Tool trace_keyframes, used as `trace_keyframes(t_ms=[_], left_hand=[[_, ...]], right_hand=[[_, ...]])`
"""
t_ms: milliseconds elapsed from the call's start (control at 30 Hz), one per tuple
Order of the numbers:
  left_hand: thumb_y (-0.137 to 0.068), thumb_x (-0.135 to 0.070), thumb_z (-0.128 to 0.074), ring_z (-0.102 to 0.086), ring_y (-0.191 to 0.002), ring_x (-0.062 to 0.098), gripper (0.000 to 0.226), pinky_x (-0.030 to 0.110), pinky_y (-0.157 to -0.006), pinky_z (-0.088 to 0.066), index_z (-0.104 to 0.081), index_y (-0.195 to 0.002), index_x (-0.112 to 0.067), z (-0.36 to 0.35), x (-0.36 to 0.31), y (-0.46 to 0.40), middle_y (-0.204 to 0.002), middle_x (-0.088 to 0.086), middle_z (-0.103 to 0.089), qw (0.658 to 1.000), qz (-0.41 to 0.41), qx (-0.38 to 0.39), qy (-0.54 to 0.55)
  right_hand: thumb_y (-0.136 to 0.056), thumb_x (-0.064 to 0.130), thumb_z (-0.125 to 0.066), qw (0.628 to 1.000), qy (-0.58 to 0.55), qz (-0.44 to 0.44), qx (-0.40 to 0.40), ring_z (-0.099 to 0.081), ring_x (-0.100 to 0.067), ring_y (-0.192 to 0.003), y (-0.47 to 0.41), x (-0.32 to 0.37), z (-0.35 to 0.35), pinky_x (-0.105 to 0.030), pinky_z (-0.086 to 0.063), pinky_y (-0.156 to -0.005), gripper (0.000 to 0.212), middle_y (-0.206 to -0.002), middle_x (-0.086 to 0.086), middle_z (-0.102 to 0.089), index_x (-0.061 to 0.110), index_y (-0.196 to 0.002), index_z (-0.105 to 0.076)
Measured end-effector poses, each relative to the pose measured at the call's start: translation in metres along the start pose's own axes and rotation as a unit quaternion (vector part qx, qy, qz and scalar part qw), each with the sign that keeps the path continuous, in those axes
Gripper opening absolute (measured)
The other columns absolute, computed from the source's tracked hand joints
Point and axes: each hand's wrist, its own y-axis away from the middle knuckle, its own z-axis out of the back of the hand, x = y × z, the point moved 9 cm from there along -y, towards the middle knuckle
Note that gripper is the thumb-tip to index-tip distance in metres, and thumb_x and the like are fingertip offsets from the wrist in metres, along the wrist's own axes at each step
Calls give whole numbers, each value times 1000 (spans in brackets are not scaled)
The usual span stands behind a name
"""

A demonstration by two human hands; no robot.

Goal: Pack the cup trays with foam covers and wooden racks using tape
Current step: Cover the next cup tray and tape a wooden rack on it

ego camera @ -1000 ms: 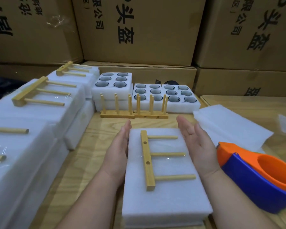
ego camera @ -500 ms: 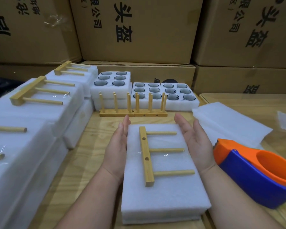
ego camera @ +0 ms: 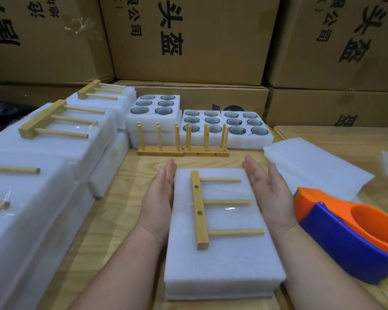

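Along the left edge of the light wooden worktop runs a row of finished white foam packs, each wrapped in clear tape with a pale wooden three-peg rack lying flat on top; the nearest rack of that row has its pegs pointing right. Behind the middle of the worktop stand three open white foam cup trays, each with six round wells holding dark cups, the leftmost one stacked higher than the other two. Just in front of them two upright wooden peg racks stand end to end, touching. Nearer the person, the left hand stands on edge against the left side of a closed white foam pack, its fingers straight and pressed together, pointing away. On top of this pack lies a flat wooden rack with three pegs, its bar to the left and its pegs pointing right, with glints of clear tape over it. The right hand is at the pack's right side, palm turned inward and up, fingers straight and close together; whether it touches the foam cannot be told. Beyond that hand lies a stack of loose white foam sheets. At the right edge an orange and blue tape dispenser rests near the right wrist. Brown cardboard boxes with black printed characters wall the back.
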Motion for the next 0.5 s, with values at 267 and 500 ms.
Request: trace_keyframes(t_ms=[267, 500], left_hand=[[-107, -34, -30, -50, -135, 16, 46, 35, -111, -40, -46, -147, -20, 13, -1, 3, -151, -1, -51, 998, -22, -44, 26], [-103, -35, -49, -58, -121, 14, 20, 34, -109, -43, -60, -117, -28, 26, -3, 35, -142, 0, -58, 992, -2, -101, -78]], right_hand=[[-108, 46, -26, 998, 19, -5, -55, -57, -25, -127, -1, -4, 13, -37, -47, -94, 57, -141, -10, -58, 11, -147, -47], [-109, 38, -25, 995, 62, 1, -78, -73, -8, -86, -11, -4, 30, -23, -58, -73, 43, -102, -1, -75, 15, -109, -62]])
